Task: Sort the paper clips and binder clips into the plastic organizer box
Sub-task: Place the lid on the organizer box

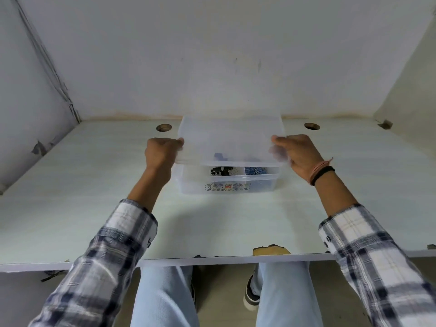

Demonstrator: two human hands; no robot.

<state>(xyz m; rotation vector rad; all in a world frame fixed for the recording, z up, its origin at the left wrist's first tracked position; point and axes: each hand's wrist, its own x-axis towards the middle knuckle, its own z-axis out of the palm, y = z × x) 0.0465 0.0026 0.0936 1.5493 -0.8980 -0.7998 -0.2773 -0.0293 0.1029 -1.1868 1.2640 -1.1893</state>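
Note:
A clear plastic organizer box stands on the pale desk, a patterned label on its front wall. A translucent lid hovers tilted over it, covering the back part. My left hand grips the lid's left edge and my right hand grips its right edge. In the uncovered front compartments lie black binder clips on the left and blue paper clips on the right. A blue clip shows faintly through the lid.
The desk sits in a white-walled alcove. Two round cable holes lie at the back on either side of the box. The front edge has a chipped spot. My legs and a shoe show below.

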